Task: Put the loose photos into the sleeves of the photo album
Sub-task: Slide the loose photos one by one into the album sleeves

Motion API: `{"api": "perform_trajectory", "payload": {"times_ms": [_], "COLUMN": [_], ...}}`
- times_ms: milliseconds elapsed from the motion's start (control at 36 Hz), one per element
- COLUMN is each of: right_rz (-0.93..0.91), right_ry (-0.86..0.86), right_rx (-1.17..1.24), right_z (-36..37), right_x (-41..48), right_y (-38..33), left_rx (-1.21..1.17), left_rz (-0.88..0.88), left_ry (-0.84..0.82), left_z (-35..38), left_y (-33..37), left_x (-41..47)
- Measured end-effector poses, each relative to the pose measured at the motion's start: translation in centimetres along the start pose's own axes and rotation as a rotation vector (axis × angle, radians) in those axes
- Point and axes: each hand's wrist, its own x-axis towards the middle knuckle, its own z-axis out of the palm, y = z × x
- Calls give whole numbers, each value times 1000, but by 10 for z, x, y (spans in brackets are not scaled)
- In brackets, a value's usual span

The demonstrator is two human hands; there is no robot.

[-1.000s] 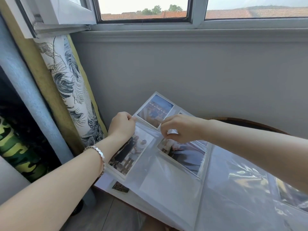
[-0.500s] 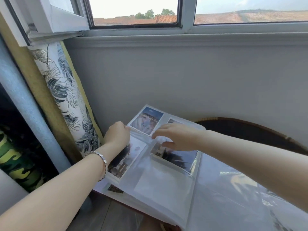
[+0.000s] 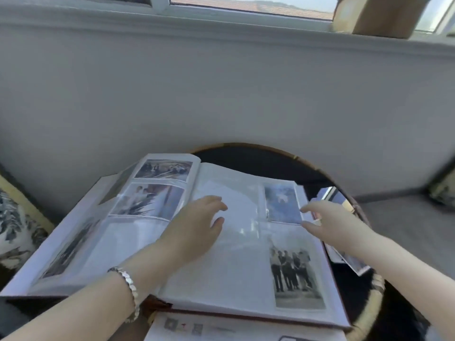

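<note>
The album [image 3: 221, 267] lies open across the lower middle of the frame, on a round dark bench [image 3: 270, 158] with a woven rim. The left hand [image 3: 197, 232] rests flat on the right page near the spine, fingers spread and holding nothing; a metal bracelet [image 3: 128, 289] sits on its wrist. The right hand [image 3: 337, 225] is at the right edge of the album, fingers open, with the fingertips at the edge of a bluish photo [image 3: 282, 203] that sits in an upper sleeve; I cannot tell if they touch it. Below it, a photo of a group [image 3: 293, 274] fills the lower right sleeve. The left page has two photos in the upper sleeves, and one dark photo at the lower left. Loose photos [image 3: 349, 262] lie on the bench just right of the album, partly hidden by the right forearm. A white paper [image 3: 221, 328] sticks out under the near edge of the album. A patterned cushion [image 3: 14, 230] is at the left edge, and a cardboard box [image 3: 379, 13] stands on the window sill in the upper right. The whole picture is a little blurred.
</note>
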Motion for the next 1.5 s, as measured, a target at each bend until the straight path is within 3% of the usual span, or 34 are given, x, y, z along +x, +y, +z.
{"api": "perform_trajectory", "payload": {"times_ms": [139, 194, 333, 528, 833, 889, 972, 1028, 1083, 1167, 1278, 1389, 1500], "right_rz": [175, 159, 78, 69, 152, 159, -11, -168, -299, -457, -604, -392, -299], "right_ry": [-138, -172, -78, -203, -171, -72, 328, 577, 677, 610, 365, 194, 150], "right_rx": [-89, -109, -260, -465, -366, -352, -284, -167, -52, 49, 88, 463, 614], "right_z": [8, 14, 22, 24, 6, -1, -6, -1, 7, 19, 31, 31, 32], "right_x": [-27, -35, -42, -45, -61, -64, -67, -65, -60, -53, -43, -33, -13], "right_y": [45, 53, 60, 52, 56, 53, 39, 27, 2, -42, -84, -113, -141], "left_rx": [105, 145, 194, 151, 143, 57, -228, -540, -934, -1104, -1001, -899, -790], "left_rz": [38, 31, 85, 47, 30, -25, -181, -298, -462, -525, -479, -367, -258], "left_ry": [-141, -187, -174, -203, -226, -220, -118, -92, -180, -262, -18, 9, 1], "left_z": [27, 33, 33, 34, 37, 37, 31, 23, 11, -1, -8, -22, -41], "left_y": [23, 23, 23, 26, 22, 23, 32, 43, 54, 58, 37, 8, -15], "left_x": [6, 5, -2, -3, 0, 1, 1, 3, 5, 2, -10, -26, -42]}}
